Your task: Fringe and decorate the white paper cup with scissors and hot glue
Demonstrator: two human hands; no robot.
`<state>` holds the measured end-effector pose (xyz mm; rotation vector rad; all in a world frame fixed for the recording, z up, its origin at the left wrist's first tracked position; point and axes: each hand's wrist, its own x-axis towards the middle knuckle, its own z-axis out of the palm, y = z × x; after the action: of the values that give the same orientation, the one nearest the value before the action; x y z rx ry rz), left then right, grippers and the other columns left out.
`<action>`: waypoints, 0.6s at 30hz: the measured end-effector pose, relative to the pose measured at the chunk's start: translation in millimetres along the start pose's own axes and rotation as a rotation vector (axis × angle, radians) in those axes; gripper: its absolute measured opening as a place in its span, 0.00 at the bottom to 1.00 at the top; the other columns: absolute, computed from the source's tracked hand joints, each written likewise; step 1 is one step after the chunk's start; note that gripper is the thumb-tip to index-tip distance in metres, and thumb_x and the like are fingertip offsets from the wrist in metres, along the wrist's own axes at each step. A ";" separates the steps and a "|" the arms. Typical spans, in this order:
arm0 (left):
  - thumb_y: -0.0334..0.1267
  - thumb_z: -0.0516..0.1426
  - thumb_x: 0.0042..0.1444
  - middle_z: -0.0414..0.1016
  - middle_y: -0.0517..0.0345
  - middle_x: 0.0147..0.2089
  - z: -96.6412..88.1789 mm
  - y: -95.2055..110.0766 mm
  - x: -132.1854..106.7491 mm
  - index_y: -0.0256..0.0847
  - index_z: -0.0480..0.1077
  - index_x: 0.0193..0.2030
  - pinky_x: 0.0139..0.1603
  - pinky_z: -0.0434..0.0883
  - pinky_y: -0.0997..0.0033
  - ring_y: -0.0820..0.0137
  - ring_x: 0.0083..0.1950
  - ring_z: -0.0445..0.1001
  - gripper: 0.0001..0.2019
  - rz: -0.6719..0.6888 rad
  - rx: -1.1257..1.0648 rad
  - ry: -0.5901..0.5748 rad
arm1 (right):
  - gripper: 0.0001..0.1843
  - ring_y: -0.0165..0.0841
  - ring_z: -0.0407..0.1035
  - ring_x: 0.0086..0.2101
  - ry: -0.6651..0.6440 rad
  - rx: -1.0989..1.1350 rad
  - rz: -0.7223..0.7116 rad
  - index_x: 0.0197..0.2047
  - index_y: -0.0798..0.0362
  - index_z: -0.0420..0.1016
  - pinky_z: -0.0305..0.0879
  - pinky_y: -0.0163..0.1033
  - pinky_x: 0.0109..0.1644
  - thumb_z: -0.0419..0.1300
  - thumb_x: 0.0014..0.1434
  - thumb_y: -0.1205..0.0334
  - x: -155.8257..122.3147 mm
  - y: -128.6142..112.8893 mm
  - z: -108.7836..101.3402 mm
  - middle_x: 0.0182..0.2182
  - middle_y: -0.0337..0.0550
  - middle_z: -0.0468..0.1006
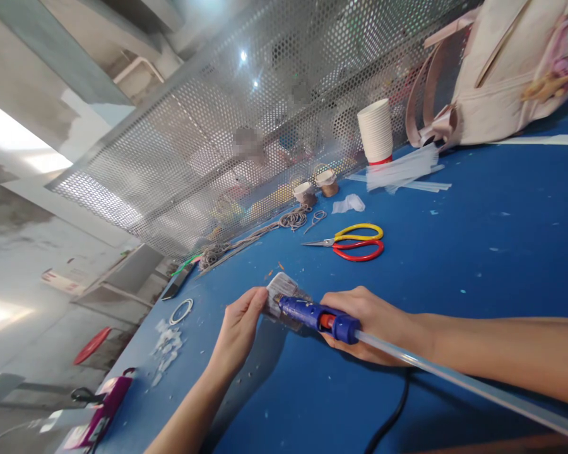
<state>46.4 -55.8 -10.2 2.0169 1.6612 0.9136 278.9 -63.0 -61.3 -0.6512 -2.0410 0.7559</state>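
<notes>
My right hand (373,325) is wrapped around the grip of a blue glue gun (312,315), whose nozzle points left. A long clear glue stick (454,378) runs out of the gun's back along my right forearm. My left hand (239,328) pinches a small clear packet (281,291) with printed markings, held right at the gun's tip, just above the blue table (502,239). A black cord (392,416) trails from under the gun toward the near edge.
Yellow-and-red scissors (353,243) lie beyond the hands. Farther back stand stacked paper cups (375,131), clear glue sticks (402,173), tape rolls (318,186), cord bundles (291,219) and a pale backpack (502,69) against a perforated metal screen (218,139). A purple tool (101,413) lies at the left edge.
</notes>
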 end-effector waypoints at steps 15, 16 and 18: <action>0.52 0.51 0.59 0.64 0.62 0.24 2.6 3.7 -0.4 0.40 0.67 0.24 0.32 0.63 0.74 0.70 0.29 0.62 0.20 -0.004 -0.020 -0.033 | 0.05 0.27 0.61 0.22 -0.005 -0.034 0.002 0.30 0.52 0.65 0.55 0.32 0.27 0.60 0.53 0.67 0.5 1.2 0.4 0.23 0.37 0.71; 0.52 0.51 0.59 0.64 0.62 0.23 2.6 4.1 -0.6 0.40 0.67 0.24 0.32 0.63 0.74 0.70 0.29 0.62 0.20 -0.002 -0.017 -0.031 | 0.06 0.27 0.60 0.22 -0.006 -0.037 0.009 0.30 0.52 0.65 0.55 0.32 0.27 0.60 0.53 0.67 0.7 0.9 0.4 0.23 0.36 0.71; 0.52 0.51 0.59 0.65 0.62 0.23 2.2 4.9 -0.8 0.39 0.68 0.24 0.32 0.63 0.74 0.70 0.29 0.63 0.20 0.001 -0.013 -0.028 | 0.06 0.26 0.59 0.21 0.005 -0.034 0.021 0.29 0.52 0.64 0.55 0.31 0.26 0.60 0.53 0.68 1.2 0.1 0.0 0.23 0.36 0.70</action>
<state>51.4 -57.5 -8.8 2.0134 1.6357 0.8897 278.3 -62.1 -60.7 -0.6945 -2.0494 0.7327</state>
